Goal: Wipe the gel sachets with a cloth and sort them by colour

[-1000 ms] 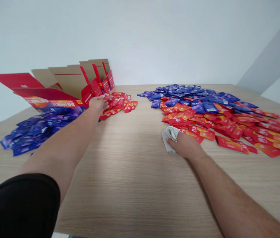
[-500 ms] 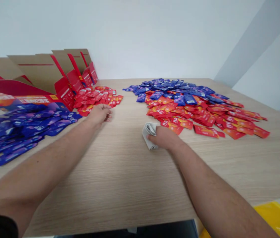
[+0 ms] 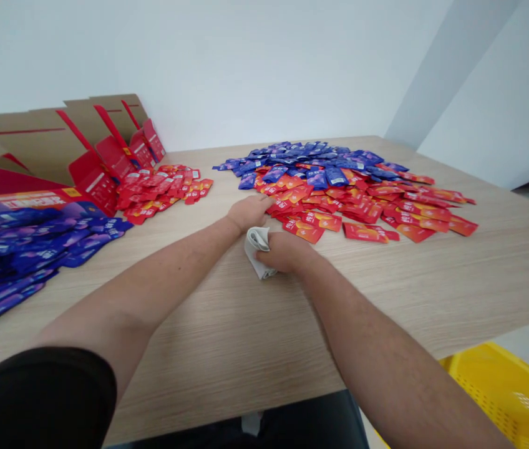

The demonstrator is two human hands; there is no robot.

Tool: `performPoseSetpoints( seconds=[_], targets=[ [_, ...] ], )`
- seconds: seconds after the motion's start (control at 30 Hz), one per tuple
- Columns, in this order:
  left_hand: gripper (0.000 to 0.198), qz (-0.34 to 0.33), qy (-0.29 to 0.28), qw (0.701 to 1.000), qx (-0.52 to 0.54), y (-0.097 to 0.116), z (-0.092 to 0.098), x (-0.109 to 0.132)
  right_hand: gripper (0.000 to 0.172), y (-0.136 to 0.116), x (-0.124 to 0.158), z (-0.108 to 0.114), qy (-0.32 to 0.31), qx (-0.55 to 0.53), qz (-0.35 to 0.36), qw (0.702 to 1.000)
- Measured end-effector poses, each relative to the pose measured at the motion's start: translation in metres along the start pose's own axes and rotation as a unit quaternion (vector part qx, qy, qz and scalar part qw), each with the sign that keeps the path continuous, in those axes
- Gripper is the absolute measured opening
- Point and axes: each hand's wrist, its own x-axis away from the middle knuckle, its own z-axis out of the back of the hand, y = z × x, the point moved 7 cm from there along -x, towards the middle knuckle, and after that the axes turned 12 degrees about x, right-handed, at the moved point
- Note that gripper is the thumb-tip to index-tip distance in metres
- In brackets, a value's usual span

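My right hand [image 3: 286,251] is closed around a folded light-grey cloth [image 3: 259,254] resting on the wooden table. Just beyond it, my left hand [image 3: 249,212] reaches over the table with fingers stretched out. Its fingertips are at the near left edge of a pile of red-orange sachets [image 3: 362,206]; whether they touch a sachet is hard to make out. Blue-purple sachets [image 3: 302,156] lie heaped behind and partly over the red ones.
At the left stand several open red cardboard boxes [image 3: 100,181] with brown insides. Near them lie a smaller heap of red sachets [image 3: 161,190] and a blue sachet heap [image 3: 35,249]. A yellow perforated basket [image 3: 503,393] is below the table's right edge. A white wall rises behind.
My left hand has moved right, from beside the small red heap to the edge of the large sachet pile. My right hand keeps its hold on the cloth. The view has turned slightly right.
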Motion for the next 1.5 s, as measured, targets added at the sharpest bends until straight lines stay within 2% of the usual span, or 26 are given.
performPoseSetpoints(
  seconds=[0.17, 0.3, 0.4, 0.5, 0.6, 0.67, 0.73, 0.87, 0.97, 1.03, 1.1, 1.27, 1.4, 1.43, 1.5],
  targets=[
    [0.035, -0.027, -0.018, 0.998, -0.048, 0.009, -0.008, -0.016, 0.042, -0.003, 0.003, 0.005, -0.002, 0.0, 0.003, 1.0],
    [0.035, -0.038, -0.008, 0.998, -0.051, 0.016, -0.006, -0.016, 0.043, -0.003, 0.003, 0.005, 0.001, -0.01, 0.009, 1.0],
    [0.034, -0.017, 0.05, 0.998, -0.025, 0.018, 0.01, -0.011, 0.044, -0.001, 0.001, 0.002, 0.005, -0.012, 0.003, 1.0],
    [0.03, 0.049, 0.17, 0.983, 0.045, 0.01, 0.042, 0.007, 0.047, 0.002, -0.001, -0.002, 0.004, -0.007, -0.01, 1.0],
    [0.022, 0.159, 0.28, 0.931, 0.169, -0.01, 0.068, 0.048, 0.048, 0.003, -0.002, -0.003, 0.0, 0.004, -0.016, 1.0],
    [0.017, 0.247, 0.302, 0.879, 0.273, -0.027, 0.069, 0.083, 0.047, 0.002, -0.001, -0.002, -0.001, 0.008, -0.014, 1.0],
    [0.015, 0.311, 0.3, 0.827, 0.36, -0.039, 0.061, 0.118, 0.046, 0.002, -0.001, -0.001, -0.004, 0.006, -0.009, 1.0],
    [0.011, 0.393, 0.299, 0.718, 0.49, -0.054, 0.042, 0.177, 0.048, 0.004, -0.001, -0.003, -0.016, 0.006, -0.015, 1.0],
    [0.006, 0.431, 0.267, 0.666, 0.548, -0.054, 0.03, 0.206, 0.047, 0.006, 0.0, -0.004, -0.027, 0.005, -0.015, 0.999],
    [0.006, 0.435, 0.238, 0.643, 0.584, -0.049, 0.024, 0.217, 0.044, 0.009, 0.002, -0.004, -0.038, -0.003, -0.012, 0.999],
    [0.006, 0.43, 0.218, 0.641, 0.598, -0.043, 0.019, 0.224, 0.041, 0.014, 0.005, -0.002, -0.049, -0.014, -0.015, 0.999],
    [0.014, 0.392, 0.22, 0.687, 0.572, -0.033, 0.007, 0.22, 0.032, 0.032, 0.01, 0.001, -0.057, -0.113, -0.046, 0.991],
    [0.015, 0.348, 0.214, 0.702, 0.583, -0.025, -0.001, 0.211, 0.031, 0.031, 0.006, 0.008, 0.053, -0.215, -0.069, 0.973],
    [0.014, 0.336, 0.209, 0.714, 0.578, -0.023, -0.001, 0.209, 0.032, 0.025, 0.006, 0.01, 0.085, -0.22, -0.065, 0.97],
    [0.013, 0.31, 0.196, 0.758, 0.54, -0.018, 0.002, 0.207, 0.032, 0.003, 0.008, 0.01, 0.127, -0.195, -0.045, 0.971]
  ],
)
